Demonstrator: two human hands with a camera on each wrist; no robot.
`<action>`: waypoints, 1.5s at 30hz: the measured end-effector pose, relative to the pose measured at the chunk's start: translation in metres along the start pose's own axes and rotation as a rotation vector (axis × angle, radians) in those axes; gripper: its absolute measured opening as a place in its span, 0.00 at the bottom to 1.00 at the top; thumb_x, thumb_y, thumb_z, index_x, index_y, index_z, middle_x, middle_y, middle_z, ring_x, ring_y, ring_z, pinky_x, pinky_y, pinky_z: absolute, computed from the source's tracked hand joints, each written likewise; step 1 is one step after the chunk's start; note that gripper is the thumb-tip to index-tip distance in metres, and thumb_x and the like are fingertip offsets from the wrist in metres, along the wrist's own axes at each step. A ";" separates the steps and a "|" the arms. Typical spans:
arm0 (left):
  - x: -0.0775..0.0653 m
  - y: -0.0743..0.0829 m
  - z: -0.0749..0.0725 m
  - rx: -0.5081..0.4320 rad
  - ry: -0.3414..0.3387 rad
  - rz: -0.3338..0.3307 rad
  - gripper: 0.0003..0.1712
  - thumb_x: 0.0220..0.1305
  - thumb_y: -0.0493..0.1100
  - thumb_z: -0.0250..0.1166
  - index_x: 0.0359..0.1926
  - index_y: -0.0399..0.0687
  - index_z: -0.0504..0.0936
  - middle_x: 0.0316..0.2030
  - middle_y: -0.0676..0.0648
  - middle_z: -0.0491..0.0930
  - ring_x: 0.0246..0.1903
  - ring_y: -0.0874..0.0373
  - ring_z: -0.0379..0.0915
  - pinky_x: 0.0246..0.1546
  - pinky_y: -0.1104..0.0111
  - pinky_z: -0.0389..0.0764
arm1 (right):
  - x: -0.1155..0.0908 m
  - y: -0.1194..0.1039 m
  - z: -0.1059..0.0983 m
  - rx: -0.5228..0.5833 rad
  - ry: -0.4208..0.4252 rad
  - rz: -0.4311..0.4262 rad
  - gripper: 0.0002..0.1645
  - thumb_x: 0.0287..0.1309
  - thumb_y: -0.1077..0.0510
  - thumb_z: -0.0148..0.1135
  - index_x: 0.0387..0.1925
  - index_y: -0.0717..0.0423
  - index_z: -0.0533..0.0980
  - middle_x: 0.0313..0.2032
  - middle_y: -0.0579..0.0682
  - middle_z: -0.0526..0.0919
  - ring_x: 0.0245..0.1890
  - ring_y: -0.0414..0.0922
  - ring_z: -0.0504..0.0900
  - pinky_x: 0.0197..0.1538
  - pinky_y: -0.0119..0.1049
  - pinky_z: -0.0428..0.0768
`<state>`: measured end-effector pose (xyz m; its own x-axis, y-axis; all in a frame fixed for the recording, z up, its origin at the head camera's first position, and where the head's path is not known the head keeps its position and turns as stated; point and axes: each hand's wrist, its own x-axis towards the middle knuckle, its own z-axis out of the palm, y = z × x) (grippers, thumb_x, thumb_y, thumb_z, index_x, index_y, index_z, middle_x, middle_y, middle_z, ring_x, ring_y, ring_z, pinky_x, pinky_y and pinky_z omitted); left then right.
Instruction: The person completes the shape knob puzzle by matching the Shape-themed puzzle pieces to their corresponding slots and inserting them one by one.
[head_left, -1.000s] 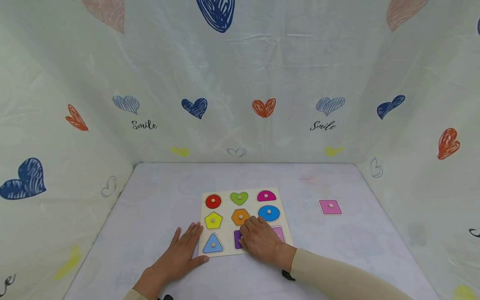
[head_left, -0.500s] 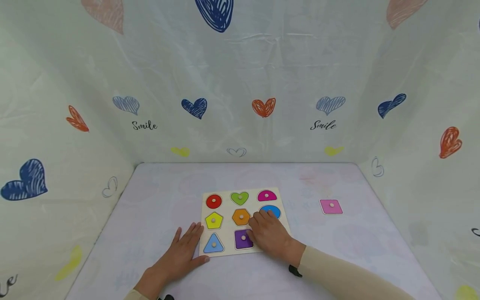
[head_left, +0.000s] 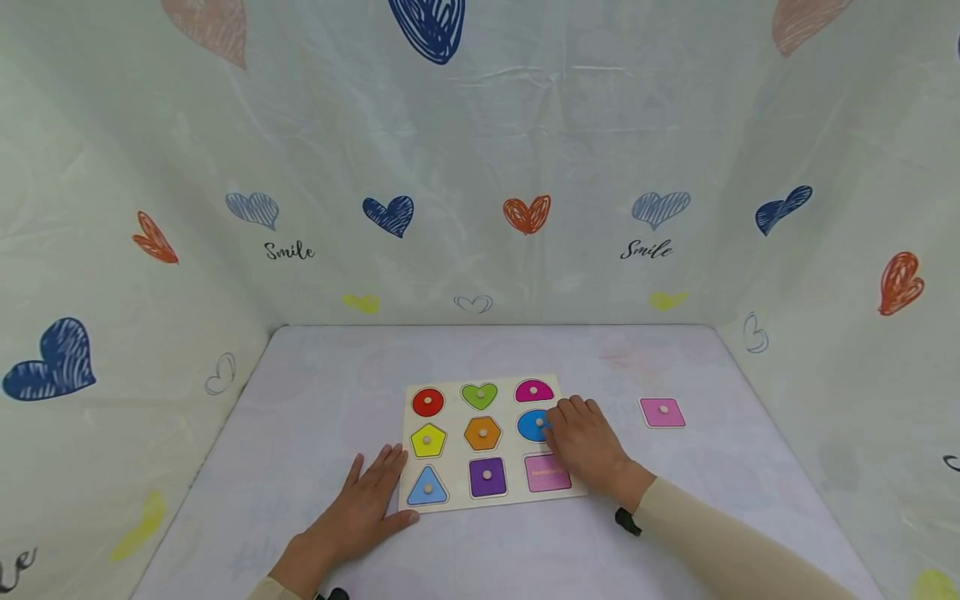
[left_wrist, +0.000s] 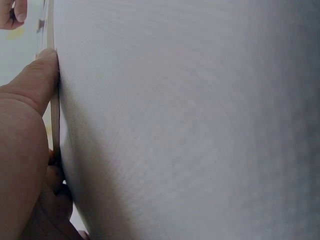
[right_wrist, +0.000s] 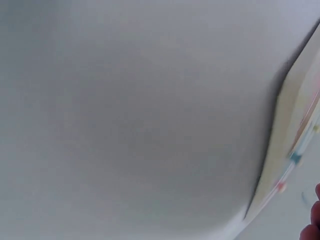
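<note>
A pale wooden shape puzzle board (head_left: 455,458) lies on the table, with knobbed pieces in most of its recesses. At its lower right, the pink recess (head_left: 548,473) holds no piece. My left hand (head_left: 360,508) lies with straight fingers along the board's left edge; in the left wrist view its thumb (left_wrist: 37,75) touches the board's side. Over the board's right edge hangs my right hand (head_left: 592,442), fingers loosely bent, partly covering the blue oval piece (head_left: 531,426). Nothing shows in its grasp. A pink parallelogram piece (head_left: 662,413) with a knob lies to its right.
The pale table (head_left: 330,367) runs back to a hanging cloth (head_left: 450,150) printed with hearts, which also closes off both sides. Red, green, magenta, yellow, orange, light blue and purple pieces sit in the board.
My right hand has moved right from the purple square, across the board to its right edge, uncovering the pink recess. My left hand and the pink piece have stayed put.
</note>
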<state>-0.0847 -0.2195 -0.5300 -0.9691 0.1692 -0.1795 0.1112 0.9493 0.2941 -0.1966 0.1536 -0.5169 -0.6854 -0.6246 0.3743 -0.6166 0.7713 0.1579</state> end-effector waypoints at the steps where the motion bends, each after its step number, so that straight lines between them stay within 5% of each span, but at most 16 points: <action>1: 0.000 0.000 0.000 0.000 0.003 0.002 0.61 0.61 0.70 0.71 0.85 0.51 0.54 0.84 0.48 0.53 0.85 0.47 0.41 0.83 0.41 0.36 | -0.002 0.005 0.000 -0.008 -0.011 0.014 0.16 0.66 0.51 0.72 0.44 0.56 0.77 0.35 0.50 0.77 0.39 0.47 0.72 0.42 0.38 0.72; 12: 0.003 0.000 0.002 0.013 0.014 0.010 0.60 0.62 0.69 0.71 0.84 0.47 0.56 0.83 0.46 0.55 0.84 0.46 0.44 0.82 0.40 0.39 | -0.026 0.054 0.002 -0.022 -0.011 0.149 0.18 0.60 0.55 0.77 0.44 0.61 0.78 0.35 0.53 0.77 0.40 0.50 0.73 0.44 0.44 0.74; 22: 0.002 0.000 0.000 0.014 0.024 0.026 0.59 0.62 0.70 0.70 0.83 0.46 0.57 0.83 0.45 0.57 0.84 0.46 0.46 0.82 0.40 0.42 | -0.059 0.098 0.004 -0.020 0.073 0.189 0.13 0.61 0.63 0.71 0.43 0.66 0.78 0.36 0.58 0.79 0.40 0.58 0.75 0.40 0.49 0.71; 29: 0.003 0.000 0.001 0.010 0.019 0.021 0.60 0.63 0.70 0.70 0.83 0.46 0.56 0.83 0.44 0.55 0.84 0.46 0.44 0.83 0.40 0.40 | -0.078 0.129 0.002 -0.015 0.034 0.307 0.12 0.63 0.63 0.67 0.44 0.66 0.76 0.38 0.63 0.79 0.42 0.63 0.75 0.41 0.56 0.72; 45: 0.002 -0.002 0.005 0.004 0.015 0.009 0.60 0.62 0.70 0.70 0.84 0.48 0.55 0.84 0.46 0.55 0.84 0.47 0.45 0.83 0.40 0.39 | -0.086 0.151 0.002 -0.007 -0.015 0.326 0.10 0.67 0.61 0.66 0.40 0.67 0.79 0.36 0.61 0.79 0.41 0.63 0.75 0.39 0.58 0.71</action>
<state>-0.0861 -0.2198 -0.5359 -0.9713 0.1733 -0.1627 0.1204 0.9488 0.2919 -0.2312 0.3234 -0.5275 -0.8522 -0.3461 0.3924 -0.3609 0.9318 0.0380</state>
